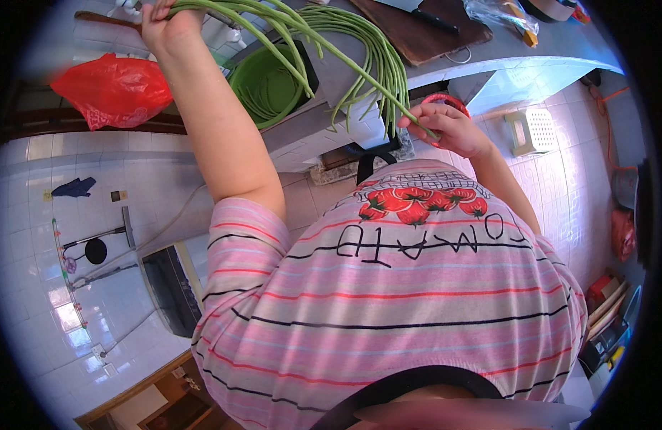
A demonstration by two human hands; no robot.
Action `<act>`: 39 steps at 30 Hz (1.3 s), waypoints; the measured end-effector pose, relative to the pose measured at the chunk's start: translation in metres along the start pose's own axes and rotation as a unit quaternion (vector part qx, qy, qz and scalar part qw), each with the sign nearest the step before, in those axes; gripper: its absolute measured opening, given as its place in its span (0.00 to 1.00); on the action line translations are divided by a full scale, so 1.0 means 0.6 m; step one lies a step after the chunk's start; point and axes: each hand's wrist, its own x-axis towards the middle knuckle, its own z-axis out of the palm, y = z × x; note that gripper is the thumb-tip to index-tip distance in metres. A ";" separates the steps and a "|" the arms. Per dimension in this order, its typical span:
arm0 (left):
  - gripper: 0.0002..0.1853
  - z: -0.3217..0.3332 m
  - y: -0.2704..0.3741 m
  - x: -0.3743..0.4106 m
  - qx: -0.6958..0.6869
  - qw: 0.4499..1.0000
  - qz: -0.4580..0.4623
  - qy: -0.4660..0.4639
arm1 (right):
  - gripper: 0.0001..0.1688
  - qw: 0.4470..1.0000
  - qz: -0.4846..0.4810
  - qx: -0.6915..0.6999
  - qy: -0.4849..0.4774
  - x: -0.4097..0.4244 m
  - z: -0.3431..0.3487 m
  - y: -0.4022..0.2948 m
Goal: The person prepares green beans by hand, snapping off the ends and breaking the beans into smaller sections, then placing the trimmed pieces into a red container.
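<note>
Near the top left, my left hand [172, 24] is closed around a bunch of long green beans [288, 24], which arch to the right from it. My right hand [446, 126] pinches the far ends of one or a few of these beans above a red rim. Between my hands, a larger heap of long beans [387, 64] lies on the grey counter, and its ends hang over the front edge. A green plastic basin [274, 88] below my left hand's bunch holds more beans. The top of my left hand is partly cut off by the picture's edge.
A brown cutting board [417, 32] with a black-handled knife [436, 21] lies on the counter. Beside it is a clear plastic bag [497, 16]. A red plastic bag [116, 91] is left of my left forearm. Below the counter are a red basket [462, 105] and a pale plastic stool [532, 131].
</note>
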 end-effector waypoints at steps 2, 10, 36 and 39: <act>0.21 -0.004 0.002 0.008 -0.006 1.000 -0.005 -0.006 | 0.19 0.999 0.005 -0.038 0.009 -0.005 0.001 0.002; 0.19 -0.023 -0.021 0.045 -0.051 0.996 0.069 0.013 | 0.15 0.994 -0.010 -0.089 0.056 -0.019 -0.008 -0.010; 0.25 0.022 -0.175 0.002 0.044 0.997 0.001 -0.070 | 0.16 0.974 -0.125 -0.148 0.116 0.148 0.041 0.013; 0.25 0.019 -0.176 0.004 0.037 0.997 0.012 -0.070 | 0.14 0.973 -0.107 -0.172 0.112 0.144 0.044 0.009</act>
